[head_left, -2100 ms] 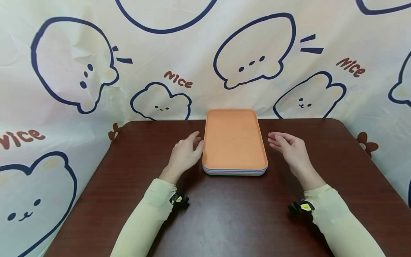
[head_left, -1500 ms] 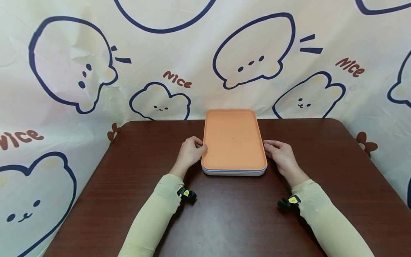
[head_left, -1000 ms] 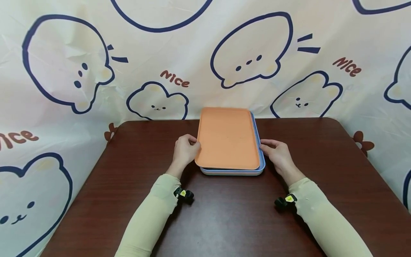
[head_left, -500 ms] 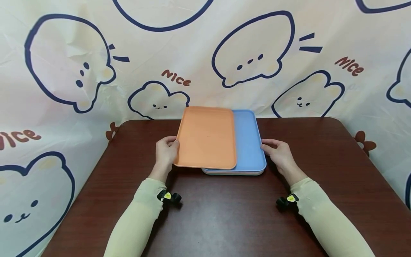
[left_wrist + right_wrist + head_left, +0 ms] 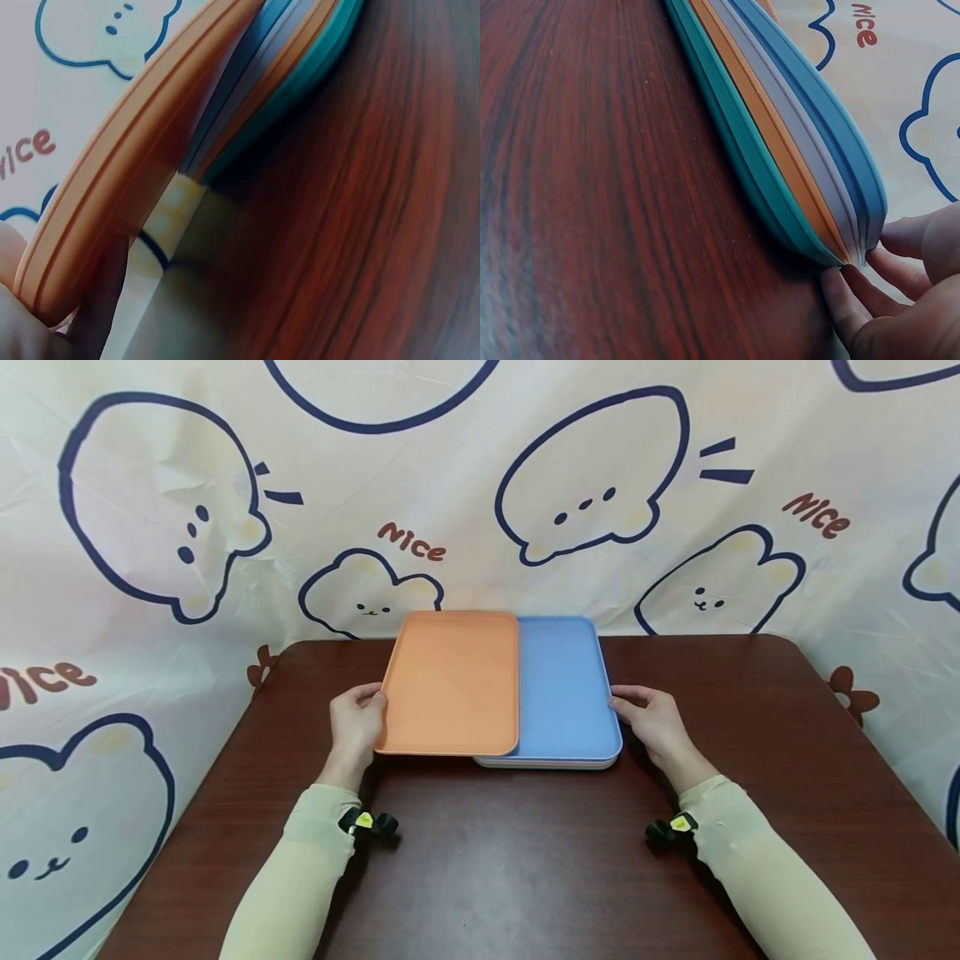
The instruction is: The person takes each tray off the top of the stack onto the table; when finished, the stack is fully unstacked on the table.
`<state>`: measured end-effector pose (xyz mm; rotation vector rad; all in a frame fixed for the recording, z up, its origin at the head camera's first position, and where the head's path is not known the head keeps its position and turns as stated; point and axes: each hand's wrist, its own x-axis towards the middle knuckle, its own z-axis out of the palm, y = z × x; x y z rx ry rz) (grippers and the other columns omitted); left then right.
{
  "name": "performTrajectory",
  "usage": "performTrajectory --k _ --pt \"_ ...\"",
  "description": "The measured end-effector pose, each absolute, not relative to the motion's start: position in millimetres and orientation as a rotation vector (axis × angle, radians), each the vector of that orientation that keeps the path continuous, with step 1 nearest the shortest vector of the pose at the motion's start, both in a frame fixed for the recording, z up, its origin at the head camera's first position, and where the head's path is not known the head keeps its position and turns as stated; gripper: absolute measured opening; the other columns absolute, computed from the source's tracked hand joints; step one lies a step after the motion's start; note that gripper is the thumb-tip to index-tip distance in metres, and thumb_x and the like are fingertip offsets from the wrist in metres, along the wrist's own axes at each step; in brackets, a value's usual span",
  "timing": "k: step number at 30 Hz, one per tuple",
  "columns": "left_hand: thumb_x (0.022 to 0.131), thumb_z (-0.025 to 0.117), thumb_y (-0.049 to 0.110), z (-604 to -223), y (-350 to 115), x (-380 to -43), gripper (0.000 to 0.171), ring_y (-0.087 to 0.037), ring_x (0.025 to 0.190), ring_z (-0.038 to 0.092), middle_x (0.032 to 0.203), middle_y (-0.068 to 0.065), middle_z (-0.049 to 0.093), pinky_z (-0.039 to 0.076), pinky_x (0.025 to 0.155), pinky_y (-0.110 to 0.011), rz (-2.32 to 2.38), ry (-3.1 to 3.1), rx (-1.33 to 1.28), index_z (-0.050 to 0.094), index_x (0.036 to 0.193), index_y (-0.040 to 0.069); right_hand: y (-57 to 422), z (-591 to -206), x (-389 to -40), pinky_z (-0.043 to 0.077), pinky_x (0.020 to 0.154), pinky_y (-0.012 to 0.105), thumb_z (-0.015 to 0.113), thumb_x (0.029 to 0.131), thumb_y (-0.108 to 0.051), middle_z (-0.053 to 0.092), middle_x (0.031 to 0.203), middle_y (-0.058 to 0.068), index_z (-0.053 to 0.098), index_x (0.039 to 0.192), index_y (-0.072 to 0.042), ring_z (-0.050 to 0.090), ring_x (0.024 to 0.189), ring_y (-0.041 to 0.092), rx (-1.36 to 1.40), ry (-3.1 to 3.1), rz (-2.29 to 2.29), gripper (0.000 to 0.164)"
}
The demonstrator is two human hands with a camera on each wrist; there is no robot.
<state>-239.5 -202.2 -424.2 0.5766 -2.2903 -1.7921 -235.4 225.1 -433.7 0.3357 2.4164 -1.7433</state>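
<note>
My left hand (image 5: 356, 722) pinches the left rim of an orange rectangular tray (image 5: 453, 685), its thumb on top and fingers beneath. This tray is held off to the left and overlaps the left part of a blue tray (image 5: 570, 693). In the left wrist view, its near end stands lifted and tilted away from the stack. The blue tray tops a stack with a lavender tray (image 5: 784, 97), another orange tray (image 5: 769, 124) and a green tray (image 5: 735, 135) at the bottom. Fingertips of my right hand (image 5: 660, 727) touch the right side of that stack.
The stack lies on a dark brown wooden table (image 5: 495, 860), close to its back edge. Behind the table hangs a pale cloth (image 5: 465, 468) with bear drawings. Each wrist carries a small black camera (image 5: 385, 827).
My left hand has taken hold of the top orange tray and drawn it leftward, baring the blue tray. My right hand came in to the stack's right side and has stayed there.
</note>
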Motion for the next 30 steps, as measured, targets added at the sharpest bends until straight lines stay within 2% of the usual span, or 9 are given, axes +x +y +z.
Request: performTrajectory --k 13,24,30 --pt "0.113 0.053 0.02 -421 -258 -234 0.039 -0.027 0.122 0.068 0.144 -0.019 0.067 0.054 0.085 -0.024 -1.704 -2.323 0.751 0.066 0.148 0.007 225 -433 -235 0.052 0.09 0.012 0.062 0.111 -0.021 0.052 0.163 0.017 0.061 0.152 -0.004 0.059 0.134 0.023 0.326 2.428 -1.747 0.045" --pt "0.111 0.053 0.025 -425 -310 -230 0.045 -0.017 0.11 0.064 0.144 -0.017 0.065 0.05 0.08 -0.023 -1.599 -2.35 0.835 0.064 0.151 0.007 226 -436 -235 0.052 0.089 0.011 0.061 0.111 -0.021 0.053 0.161 0.017 0.06 0.153 -0.004 0.059 0.134 0.023 0.32 2.437 -1.742 0.045" --pt "0.112 0.051 0.026 -429 -333 -232 0.046 -0.024 0.124 0.061 0.151 -0.02 0.061 0.051 0.089 -0.028 -1.531 -2.42 0.862 0.062 0.153 0.006 227 -437 -236 0.052 0.087 0.011 0.061 0.111 -0.02 0.054 0.16 0.018 0.06 0.152 -0.003 0.06 0.132 0.024 0.305 2.44 -1.752 0.044"
